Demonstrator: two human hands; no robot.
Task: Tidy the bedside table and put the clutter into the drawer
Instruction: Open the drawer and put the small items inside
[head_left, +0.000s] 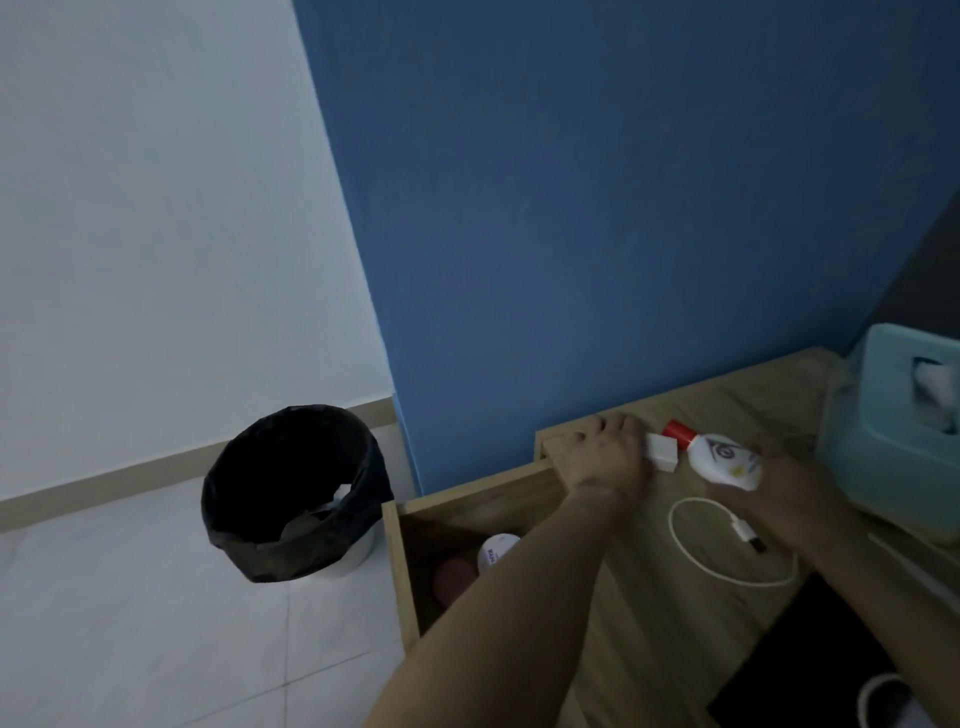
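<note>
Though dim, white red-capped bottle (724, 460) in grip of right hand (784, 491); left hand (610, 461) seemingly flat.

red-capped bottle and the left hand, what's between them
A small white charger cube sits between the left hand and the red-capped bottle, close to both; head view.

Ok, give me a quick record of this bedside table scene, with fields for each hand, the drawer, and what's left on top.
left hand: left hand rests on the table against the white plug cube; grip unclear
right hand: right hand holds the white bottle with a red cap
drawer: drawer is open, with a white jar and a reddish round item inside
left on top: white cable, teal tissue box, black flat item
floor: black-lined bin left of the drawer
</note>
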